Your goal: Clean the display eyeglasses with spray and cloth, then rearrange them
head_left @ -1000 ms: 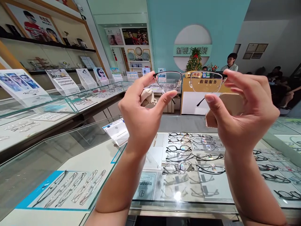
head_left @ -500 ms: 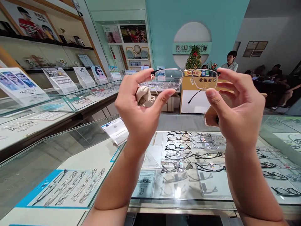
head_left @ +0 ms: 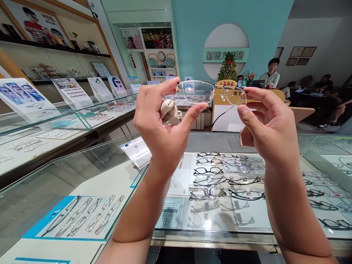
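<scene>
A pair of thin metal-framed eyeglasses (head_left: 198,102) is held up at about eye height between my two hands. My left hand (head_left: 162,121) grips the left end of the frame with the forefinger on top, and a crumpled beige cloth (head_left: 168,110) is tucked in its palm. At the right end, my right hand (head_left: 271,117) pinches the frame between thumb and fingers. One dark-tipped temple arm hangs down below the right lens. The lenses are clear, with the shop showing through them.
Below my arms is a glass display case (head_left: 192,234) holding rows of eyeglasses (head_left: 208,171). More frames lie on a blue-edged sheet (head_left: 31,231) at lower left. Standing cards (head_left: 72,92) line the left counter. A person (head_left: 271,75) is behind the yellow desk beyond.
My right hand has moved slightly left, and the eyeglasses have turned so the right lens looks narrower. The hanging temple arm has swung left. My left hand stays nearly in place.
</scene>
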Demonstrator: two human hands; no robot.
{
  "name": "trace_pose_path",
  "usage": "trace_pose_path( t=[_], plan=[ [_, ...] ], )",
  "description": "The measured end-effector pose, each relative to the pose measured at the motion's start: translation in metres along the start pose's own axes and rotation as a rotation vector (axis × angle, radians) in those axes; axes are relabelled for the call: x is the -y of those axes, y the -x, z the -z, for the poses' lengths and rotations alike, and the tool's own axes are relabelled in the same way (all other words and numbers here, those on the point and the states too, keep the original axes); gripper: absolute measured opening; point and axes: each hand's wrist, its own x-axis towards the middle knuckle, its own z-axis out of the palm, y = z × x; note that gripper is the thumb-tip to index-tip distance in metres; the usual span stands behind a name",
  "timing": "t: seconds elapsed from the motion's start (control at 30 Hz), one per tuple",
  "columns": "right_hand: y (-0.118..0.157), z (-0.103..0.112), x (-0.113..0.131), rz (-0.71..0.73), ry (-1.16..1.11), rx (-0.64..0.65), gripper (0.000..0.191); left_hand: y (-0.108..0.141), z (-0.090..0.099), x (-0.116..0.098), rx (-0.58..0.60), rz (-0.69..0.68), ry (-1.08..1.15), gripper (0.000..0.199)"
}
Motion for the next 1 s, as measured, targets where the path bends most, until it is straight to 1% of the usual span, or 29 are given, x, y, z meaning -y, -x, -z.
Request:
trace_pose_path(
  t=[0.1, 0.2, 0.27, 0.37, 0.43, 0.5, 0.63, 0.73, 0.87, 1.0],
  plan=[
    [-0.001, -0.001, 0.001, -0.048, -0.022, -0.007, 0.037, -0.002, 0.000, 0.000, -0.007, 0.001, 0.014, 0.055],
    [-0.002, -0.005, 0.006, -0.039, -0.022, -0.058, 0.037, -0.004, 0.000, 0.002, 0.019, 0.054, 0.060, 0.056],
    [-0.001, -0.008, 0.012, -0.001, 0.021, -0.132, 0.034, -0.005, 0.000, 0.006, 0.067, 0.113, 0.108, 0.054],
    [0.002, -0.011, 0.020, 0.088, 0.134, -0.229, 0.032, -0.006, -0.002, 0.017, 0.175, 0.209, 0.170, 0.052],
    [0.003, -0.012, 0.024, 0.131, 0.199, -0.258, 0.033, -0.006, -0.004, 0.024, 0.225, 0.246, 0.207, 0.053],
    [0.004, -0.012, 0.027, 0.153, 0.243, -0.267, 0.035, -0.005, -0.007, 0.028, 0.244, 0.271, 0.239, 0.056],
    [0.004, -0.011, 0.026, 0.197, 0.274, -0.277, 0.035, -0.003, -0.011, 0.030, 0.255, 0.285, 0.253, 0.060],
    [0.005, -0.012, 0.025, 0.227, 0.293, -0.275, 0.041, -0.002, -0.013, 0.031, 0.254, 0.282, 0.251, 0.063],
    [0.008, -0.013, 0.023, 0.223, 0.302, -0.240, 0.050, 0.002, -0.020, 0.035, 0.217, 0.303, 0.261, 0.065],
    [0.009, -0.015, 0.021, 0.210, 0.283, -0.232, 0.052, 0.004, -0.027, 0.036, 0.171, 0.285, 0.258, 0.068]
  ],
)
